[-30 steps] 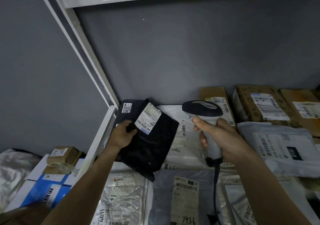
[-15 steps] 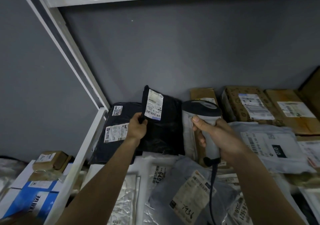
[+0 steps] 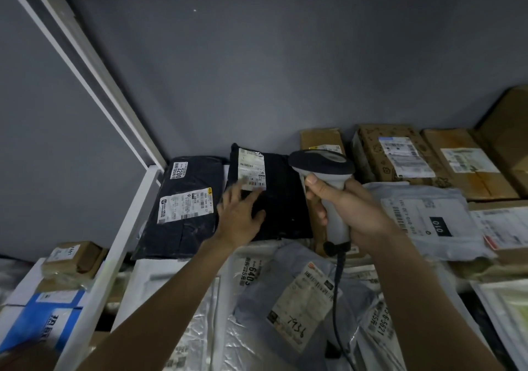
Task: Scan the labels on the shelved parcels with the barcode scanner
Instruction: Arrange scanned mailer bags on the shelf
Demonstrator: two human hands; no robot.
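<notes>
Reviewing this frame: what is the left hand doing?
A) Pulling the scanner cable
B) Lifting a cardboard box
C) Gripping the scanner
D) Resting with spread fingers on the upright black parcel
D: the left hand lies open-fingered against the black parcel, just below its label.

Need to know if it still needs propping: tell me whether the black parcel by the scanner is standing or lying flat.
Standing: the black parcel leans upright at the back wall, label facing out, left hand flat against it.
</notes>
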